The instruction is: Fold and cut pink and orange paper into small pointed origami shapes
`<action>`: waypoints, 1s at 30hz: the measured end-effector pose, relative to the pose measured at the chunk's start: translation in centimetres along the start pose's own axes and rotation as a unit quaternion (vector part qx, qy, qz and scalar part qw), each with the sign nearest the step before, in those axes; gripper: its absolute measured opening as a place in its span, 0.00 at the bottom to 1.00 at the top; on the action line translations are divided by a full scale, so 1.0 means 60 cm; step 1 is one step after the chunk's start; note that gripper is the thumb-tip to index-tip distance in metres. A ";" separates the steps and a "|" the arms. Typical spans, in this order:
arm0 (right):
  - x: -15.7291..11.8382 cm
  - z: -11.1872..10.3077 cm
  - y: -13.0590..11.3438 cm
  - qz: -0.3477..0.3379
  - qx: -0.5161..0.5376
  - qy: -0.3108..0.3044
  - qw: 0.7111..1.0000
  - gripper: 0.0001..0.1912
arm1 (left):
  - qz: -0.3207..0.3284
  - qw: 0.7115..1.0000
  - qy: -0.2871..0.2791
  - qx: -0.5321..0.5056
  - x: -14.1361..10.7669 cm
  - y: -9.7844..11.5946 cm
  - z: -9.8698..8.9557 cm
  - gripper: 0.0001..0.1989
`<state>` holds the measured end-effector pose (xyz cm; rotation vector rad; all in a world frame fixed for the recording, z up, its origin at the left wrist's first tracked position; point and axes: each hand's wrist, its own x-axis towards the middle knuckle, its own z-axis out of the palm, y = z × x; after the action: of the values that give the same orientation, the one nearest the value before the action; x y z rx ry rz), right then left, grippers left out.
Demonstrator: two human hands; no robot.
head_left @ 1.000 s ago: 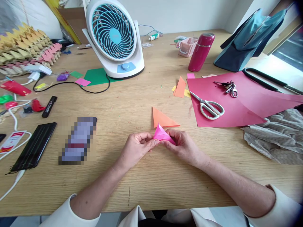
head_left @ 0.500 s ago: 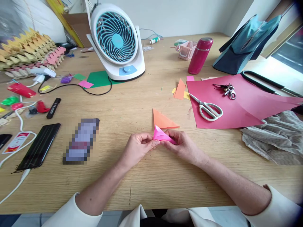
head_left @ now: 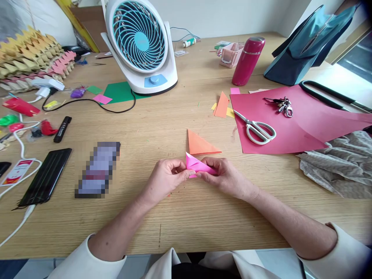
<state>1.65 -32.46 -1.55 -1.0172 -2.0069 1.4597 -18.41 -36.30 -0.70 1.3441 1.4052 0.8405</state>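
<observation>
Above the bare wood of the table (head_left: 136,221), well back from its near edge, both forearms slanted inward from cream sleeves (head_left: 95,255) and brought the hands close to each other without their palms meeting. The left hand (head_left: 168,178) lay with its back turned up and outward, fingers curled, thumb stretched to the right; it was pinched on the left end of a folded pink paper (head_left: 200,166). The right hand (head_left: 228,178) mirrored it, thumb pointing left along the near edge and fingers bent behind, clamped on the paper's right part. The two thumb tips stood just beside each other. Between the hands, the pink paper had its long axis running sideways, sloping down from upper left to lower right; its sharp, pale-tipped corner pointed up and away from the person at the left, while the other end ran in under the right hand's fingers, partly hidden. Just beyond it, an orange paper triangle (head_left: 202,143) lay on the table, its long tip pointing right, toward the scissors (head_left: 258,132) on a red sheet (head_left: 279,137).
</observation>
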 end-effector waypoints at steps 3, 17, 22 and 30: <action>0.001 0.000 0.000 -0.009 0.007 -0.004 1.000 0.18 | -0.012 1.000 -0.003 -0.014 0.000 0.001 0.003 0.15; 0.000 -0.003 -0.004 -0.010 -0.010 -0.012 1.000 0.17 | -0.013 0.998 0.015 -0.067 -0.001 0.008 0.004 0.15; 0.001 -0.002 -0.001 -0.006 -0.012 -0.022 1.000 0.17 | -0.012 0.997 0.031 -0.073 -0.001 0.006 0.004 0.14; 0.000 -0.002 0.000 -0.018 -0.008 -0.015 1.000 0.16 | -0.005 0.996 0.029 -0.087 -0.002 0.009 0.007 0.14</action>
<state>1.74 -32.39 -1.54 -0.9666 -2.0512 1.4510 -17.89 -36.39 -0.32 1.1881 1.3485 0.9792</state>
